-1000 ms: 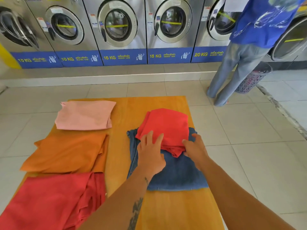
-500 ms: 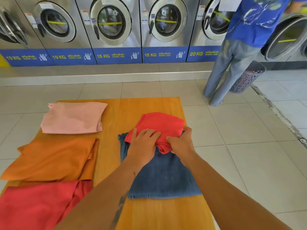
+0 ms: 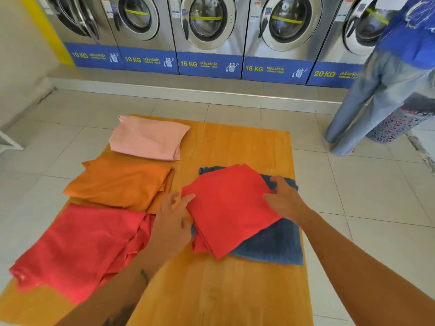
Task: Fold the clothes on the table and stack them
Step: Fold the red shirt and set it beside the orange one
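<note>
Five cloths on the table (image 3: 235, 290). Lower left: loose red cloth (image 3: 77, 250), unfolded, edge hanging over the side. Above it, orange cloth (image 3: 120, 182), roughly folded; upper left, pink cloth (image 3: 148, 137), folded. Centre right: folded red square (image 3: 230, 208) lying askew on the denim (image 3: 275, 243).

Left hand (image 3: 171, 222): fingers spread, tips touching the square's left corner, gripping nothing. Right hand (image 3: 284, 198): resting open at the square's right corner; whether it pinches the edge, cannot tell.

Risk: the square sits rotated against the denim, its lower corner overhanging; a stack built on that would likely lean or slide. Pushing it straight with flat hands could open the layered folds showing at lower left. The loose red cloth may slip off the table if brushed.

Surface: smooth orange wood, bare at the near end. Room: pale tiled floor, washers (image 3: 207, 27) along the top, a person (image 3: 386, 90) standing upper right beside a basket (image 3: 395, 125).
</note>
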Tool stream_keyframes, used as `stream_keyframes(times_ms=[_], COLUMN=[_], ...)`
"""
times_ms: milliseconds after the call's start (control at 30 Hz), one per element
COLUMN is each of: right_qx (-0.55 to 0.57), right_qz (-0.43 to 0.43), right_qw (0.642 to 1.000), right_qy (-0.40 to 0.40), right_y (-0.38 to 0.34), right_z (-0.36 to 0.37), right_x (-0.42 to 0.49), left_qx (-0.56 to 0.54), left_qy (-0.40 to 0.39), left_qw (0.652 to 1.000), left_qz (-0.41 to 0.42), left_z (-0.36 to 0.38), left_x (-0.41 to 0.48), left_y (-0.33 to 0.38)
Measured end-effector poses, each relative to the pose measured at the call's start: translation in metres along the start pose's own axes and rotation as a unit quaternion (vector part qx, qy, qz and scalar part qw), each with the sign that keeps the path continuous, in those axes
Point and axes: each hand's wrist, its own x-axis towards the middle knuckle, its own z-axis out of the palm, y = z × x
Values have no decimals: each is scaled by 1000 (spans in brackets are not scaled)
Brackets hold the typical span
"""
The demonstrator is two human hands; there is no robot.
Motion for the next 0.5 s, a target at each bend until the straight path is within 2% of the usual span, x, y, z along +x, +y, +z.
stream_keyframes(times_ms=[67,167,367,500], right_qx=[2,39,161,165], right_qz=[-6,-1,44,-20], right_qw=[1000,999,983,981], right_qy=[-9,-25,-80,-97], right_y=[-5,-11,-7,-5], right_z=[9,15,12,17], right_x=[7,15,17,-4], left_qx=[-89,-247,-393,-387], left_qy=[0,-60,-43,-72], left_qw=[988,930,877,891], left_qz=[-126,-265,-273,-226], left_z=[8,8,-1,-4], left_x=[-6,-13,-2,-1], left_y=[10,32,55,55])
